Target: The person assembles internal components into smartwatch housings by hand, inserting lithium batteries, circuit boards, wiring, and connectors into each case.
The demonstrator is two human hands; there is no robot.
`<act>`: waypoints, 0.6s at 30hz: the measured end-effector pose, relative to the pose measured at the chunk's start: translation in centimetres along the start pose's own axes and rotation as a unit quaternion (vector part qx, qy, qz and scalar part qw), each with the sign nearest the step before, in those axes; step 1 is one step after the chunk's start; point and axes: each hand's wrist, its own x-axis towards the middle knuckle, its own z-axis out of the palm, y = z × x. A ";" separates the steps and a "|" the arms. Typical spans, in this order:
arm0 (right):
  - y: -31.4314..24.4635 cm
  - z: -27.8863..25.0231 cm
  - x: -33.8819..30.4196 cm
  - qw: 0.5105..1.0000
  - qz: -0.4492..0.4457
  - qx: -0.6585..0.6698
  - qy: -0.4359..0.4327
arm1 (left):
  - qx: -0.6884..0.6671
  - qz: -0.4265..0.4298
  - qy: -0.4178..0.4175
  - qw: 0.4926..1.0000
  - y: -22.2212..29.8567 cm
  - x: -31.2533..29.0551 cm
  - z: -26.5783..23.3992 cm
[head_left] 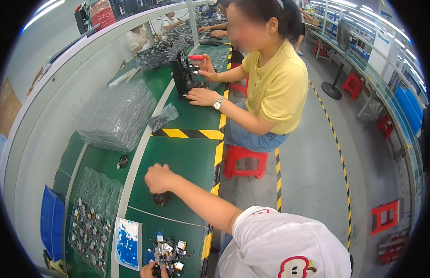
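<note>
At the bottom edge my left hand (153, 270) is partly cut off, its fingers closed around a small black part (156, 270). Beside it lies a loose pile of small electronic parts (171, 252), black with silver and yellow pieces. My right hand (159, 179) is curled shut over the green bench mat (187, 164); whatever its fingers hold is hidden. A small dark object (160, 199) lies just below that wrist. Left of the pile stands a shallow blue-and-white box (128, 243). Farther left, a clear compartment tray (91, 222) carries many similar parts.
A stack of clear plastic trays (117, 113) and a small black piece (123, 161) are beyond my right hand. A co-worker in yellow (275, 88) handles a black press (181, 76) with a red handle. A blue bin (51, 224) is far left. Striped tape (206, 245) edges the bench.
</note>
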 end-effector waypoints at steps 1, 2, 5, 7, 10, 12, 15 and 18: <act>-0.1 0.8 -0.1 0.991 0.016 -0.032 0.133 | 0.000 0.000 -0.002 1.000 0.0 0.0 0.1; -0.4 1.4 0.2 0.962 0.031 -0.064 0.263 | -0.035 -0.042 -0.017 0.998 0.0 0.0 0.2; -3.6 2.1 0.0 0.959 -0.098 0.079 0.255 | -0.084 -0.111 -0.017 0.990 0.1 0.0 0.4; -6.5 4.4 -1.2 0.941 -0.222 0.206 0.153 | -0.098 -0.132 -0.004 0.986 -0.3 0.1 0.5; -11.2 9.0 -4.9 0.840 -0.380 0.387 -0.024 | -0.292 -0.176 0.064 0.938 -1.9 -0.3 0.4; -13.5 10.3 -7.6 0.771 -0.420 0.423 -0.222 | -0.352 -0.207 0.096 0.908 -2.0 -1.2 -0.6; -13.7 9.3 -8.9 0.749 -0.331 0.475 -0.323 | -0.361 -0.205 0.132 0.900 -3.2 -1.6 -0.9; -13.0 10.4 -8.4 0.701 -0.380 0.502 -0.335 | -0.433 -0.227 0.187 0.852 -3.4 -1.7 -0.2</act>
